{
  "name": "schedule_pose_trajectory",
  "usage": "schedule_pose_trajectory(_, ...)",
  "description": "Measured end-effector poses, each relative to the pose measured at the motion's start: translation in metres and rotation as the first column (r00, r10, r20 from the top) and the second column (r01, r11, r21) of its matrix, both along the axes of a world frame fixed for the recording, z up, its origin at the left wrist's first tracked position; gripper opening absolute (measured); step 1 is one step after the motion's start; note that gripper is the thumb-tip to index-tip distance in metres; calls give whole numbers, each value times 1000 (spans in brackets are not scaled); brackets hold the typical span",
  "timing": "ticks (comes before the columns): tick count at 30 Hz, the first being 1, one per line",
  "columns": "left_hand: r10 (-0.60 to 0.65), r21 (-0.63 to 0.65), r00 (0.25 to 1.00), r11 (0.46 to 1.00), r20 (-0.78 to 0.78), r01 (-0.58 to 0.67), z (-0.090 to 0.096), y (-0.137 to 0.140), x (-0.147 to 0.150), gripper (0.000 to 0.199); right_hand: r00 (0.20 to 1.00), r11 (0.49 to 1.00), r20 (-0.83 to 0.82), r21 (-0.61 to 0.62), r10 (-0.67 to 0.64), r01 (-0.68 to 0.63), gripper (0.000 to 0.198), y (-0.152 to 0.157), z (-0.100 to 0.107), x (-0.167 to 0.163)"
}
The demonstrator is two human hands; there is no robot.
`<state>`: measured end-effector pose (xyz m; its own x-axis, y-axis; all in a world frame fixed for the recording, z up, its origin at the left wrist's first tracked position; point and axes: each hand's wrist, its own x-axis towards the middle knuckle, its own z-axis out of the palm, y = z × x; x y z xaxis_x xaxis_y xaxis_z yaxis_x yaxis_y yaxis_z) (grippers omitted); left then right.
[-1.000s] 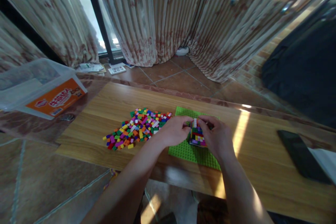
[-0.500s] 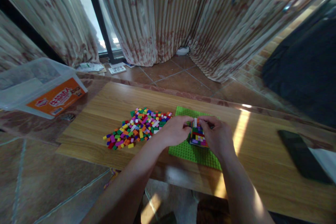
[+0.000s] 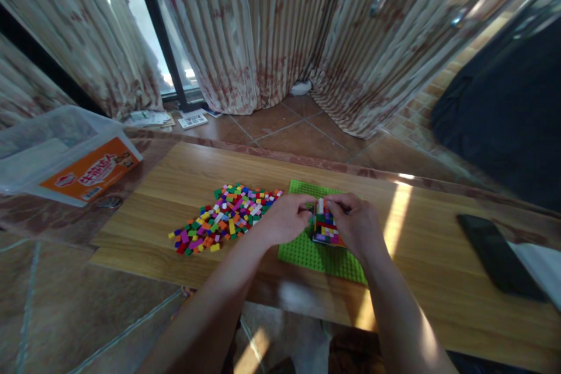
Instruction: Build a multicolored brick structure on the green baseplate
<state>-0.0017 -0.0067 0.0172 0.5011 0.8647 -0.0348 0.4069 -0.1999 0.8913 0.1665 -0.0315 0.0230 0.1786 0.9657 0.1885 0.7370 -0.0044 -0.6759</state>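
Observation:
A small build of multicoloured toy bricks [image 3: 325, 232] stands on a green studded baseplate [image 3: 302, 254]. My left hand [image 3: 287, 217] is at its left side, thumb and forefinger curled close together beside the far left corner. Whatever those fingertips hold is too small to make out. From the right, my right hand [image 3: 357, 222] reaches over the build, with its fingers closed at the far edge by a small orange brick. My right hand hides the build's right part.
Loose coloured bricks [image 3: 232, 216] lie heaped left of the baseplate on the wooden table [image 3: 153, 198]. A clear plastic tub [image 3: 65, 146] with an orange label stands at the far left. On the right lie a dark flat object [image 3: 497, 251] and white paper [image 3: 537, 269].
The whole view has shifted slightly, with the table's contents appearing a little further left and lower. Both hands stay at the brick build in nearly the same pose.

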Motion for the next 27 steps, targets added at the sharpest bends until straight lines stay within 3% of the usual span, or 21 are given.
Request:
schedule_pose_trajectory(8, 131, -155, 975, 982, 179, -103, 0, 4, -2, 43, 997, 990, -71, 139, -18, 28, 23, -9, -1, -6)
schedule_pose_trajectory(15, 276, -258, 894, 947, 354, -190, 0, 6, 2, 31, 990, 973, -35, 190, 139, -130, 22, -14, 2, -21)
schedule_pose_trajectory(21, 274, -204, 891, 956, 362, -211, 1, 5, 4, 23, 993, 972, -11, 205, 121, -116, 19, -14, -1, -28)
schedule_pose_trajectory(27, 266, -12, 926, 962, 268, -273, 0, 1, 8, 20, 997, 982, -54, 185, 56, -45, 18, -15, -4, -29)
